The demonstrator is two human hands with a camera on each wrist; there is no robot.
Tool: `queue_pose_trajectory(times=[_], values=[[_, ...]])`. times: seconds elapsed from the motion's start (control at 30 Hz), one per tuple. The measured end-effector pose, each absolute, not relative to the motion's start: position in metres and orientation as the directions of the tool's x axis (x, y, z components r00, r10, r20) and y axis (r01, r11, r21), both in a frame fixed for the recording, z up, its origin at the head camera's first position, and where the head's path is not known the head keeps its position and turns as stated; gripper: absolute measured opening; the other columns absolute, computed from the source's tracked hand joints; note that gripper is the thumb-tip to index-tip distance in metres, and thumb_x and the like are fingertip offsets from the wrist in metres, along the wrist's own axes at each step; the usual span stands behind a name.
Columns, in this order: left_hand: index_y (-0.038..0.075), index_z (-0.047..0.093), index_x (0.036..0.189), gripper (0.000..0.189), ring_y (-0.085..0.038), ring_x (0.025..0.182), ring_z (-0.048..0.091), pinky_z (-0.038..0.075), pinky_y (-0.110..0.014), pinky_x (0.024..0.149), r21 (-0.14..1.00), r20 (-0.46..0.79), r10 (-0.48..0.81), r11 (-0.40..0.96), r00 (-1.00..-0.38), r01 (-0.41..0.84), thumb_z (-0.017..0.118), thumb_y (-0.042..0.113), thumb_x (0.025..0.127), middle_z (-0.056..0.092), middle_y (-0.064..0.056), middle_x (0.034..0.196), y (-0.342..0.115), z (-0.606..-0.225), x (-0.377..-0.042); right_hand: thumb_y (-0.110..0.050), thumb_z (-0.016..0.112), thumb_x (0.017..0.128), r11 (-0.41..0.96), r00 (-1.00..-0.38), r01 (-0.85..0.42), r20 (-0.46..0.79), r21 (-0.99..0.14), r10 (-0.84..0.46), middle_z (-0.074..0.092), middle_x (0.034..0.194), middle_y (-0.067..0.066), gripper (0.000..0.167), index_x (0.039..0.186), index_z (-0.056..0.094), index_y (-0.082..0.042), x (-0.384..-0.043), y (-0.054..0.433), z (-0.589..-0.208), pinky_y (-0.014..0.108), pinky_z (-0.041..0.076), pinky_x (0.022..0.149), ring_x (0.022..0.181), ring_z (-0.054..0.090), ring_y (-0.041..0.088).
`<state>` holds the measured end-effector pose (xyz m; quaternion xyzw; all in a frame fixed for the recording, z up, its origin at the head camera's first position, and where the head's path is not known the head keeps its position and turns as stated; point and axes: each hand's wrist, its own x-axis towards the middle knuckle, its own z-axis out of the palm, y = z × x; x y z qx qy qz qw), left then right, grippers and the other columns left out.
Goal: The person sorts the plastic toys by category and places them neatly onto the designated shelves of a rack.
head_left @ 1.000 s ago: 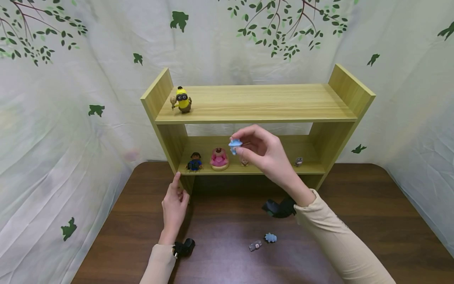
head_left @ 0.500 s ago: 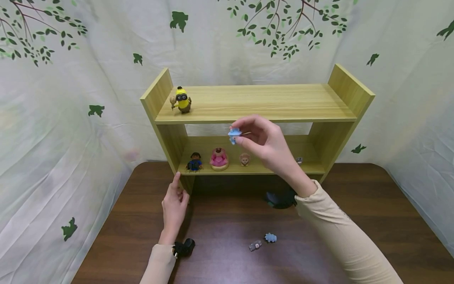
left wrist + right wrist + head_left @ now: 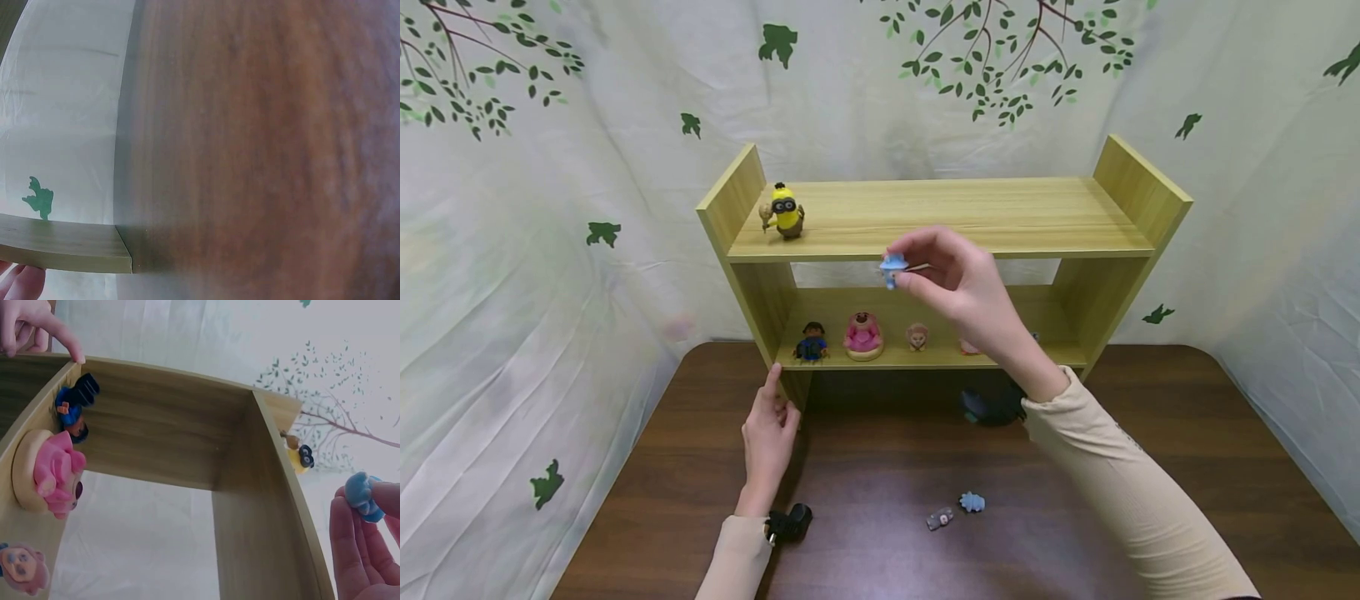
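In the head view my right hand (image 3: 958,275) pinches a small figurine with a light blue hat (image 3: 892,268) between thumb and fingertips. It is held in front of the upper board's front edge. The right wrist view shows the same blue figurine (image 3: 361,495) from behind, beside the upper board. My left hand (image 3: 769,433) touches the lower left front corner of the wooden shelf (image 3: 940,255) with a straight index finger. On the middle board stand a dark-haired blue figure (image 3: 812,343), a pink bear (image 3: 863,337) and a small light brown figurine (image 3: 917,337).
A yellow minion figure (image 3: 786,212) stands at the top board's left end. More small figurines on the middle board are partly hidden behind my right wrist. A grey figurine (image 3: 940,519) and a blue one (image 3: 972,502) lie on the brown table (image 3: 865,475).
My right hand has risen with the blue-hatted figurine from in front of the middle board to the top board's edge, uncovering the light brown figurine. The left hand has stayed still.
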<state>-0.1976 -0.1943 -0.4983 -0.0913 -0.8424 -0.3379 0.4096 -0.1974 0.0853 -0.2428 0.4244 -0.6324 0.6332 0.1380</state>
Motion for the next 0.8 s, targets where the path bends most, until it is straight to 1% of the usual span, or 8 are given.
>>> queue_pose_trajectory(times=[0.3, 0.47, 0.67, 0.8], values=[[0.024, 0.035, 0.147, 0.082, -0.017, 0.062, 0.044, 0.039, -0.038, 0.054, 0.483, 0.759, -0.113, 0.759, -0.642, 0.437, 0.057, -0.016, 0.079, 0.046, -0.009, 0.079, -0.195, -0.499, -0.198, 0.01, 0.059, 0.088, -0.117, -0.598, -0.729, 0.71, -0.675, -0.371, 0.062, 0.103, 0.014, 0.022, 0.11, 0.058, 0.009, -0.202, 0.085, -0.235, 0.035, 0.052, 0.08, 0.09, 0.062, 0.025], [0.024, 0.035, 0.147, 0.082, -0.017, 0.062, 0.044, 0.039, -0.038, 0.054, 0.485, 0.757, -0.114, 0.758, -0.643, 0.437, 0.057, -0.016, 0.079, 0.046, -0.009, 0.08, -0.195, -0.499, -0.198, 0.01, 0.06, 0.087, -0.104, -0.597, -0.735, 0.712, -0.671, -0.37, 0.061, 0.102, 0.015, 0.022, 0.109, 0.058, 0.01, -0.203, 0.083, -0.229, 0.036, 0.052, 0.079, 0.091, 0.061, 0.026], [0.024, 0.035, 0.147, 0.082, -0.017, 0.062, 0.044, 0.039, -0.038, 0.054, 0.483, 0.758, -0.114, 0.759, -0.642, 0.436, 0.056, -0.016, 0.079, 0.046, -0.009, 0.08, -0.195, -0.499, -0.198, 0.007, 0.062, 0.088, -0.072, -0.614, -0.731, 0.699, -0.679, -0.366, 0.063, 0.101, 0.013, 0.021, 0.109, 0.059, 0.008, -0.206, 0.083, -0.224, 0.036, 0.052, 0.081, 0.091, 0.061, 0.025], [0.024, 0.034, 0.148, 0.082, -0.017, 0.062, 0.043, 0.038, -0.037, 0.053, 0.478, 0.759, -0.109, 0.762, -0.641, 0.437, 0.056, -0.016, 0.079, 0.046, -0.009, 0.08, -0.195, -0.5, -0.198, 0.007, 0.062, 0.087, -0.062, -0.609, -0.74, 0.707, -0.67, -0.359, 0.064, 0.1, 0.013, 0.021, 0.108, 0.06, 0.008, -0.21, 0.082, -0.221, 0.037, 0.052, 0.082, 0.091, 0.062, 0.025]])
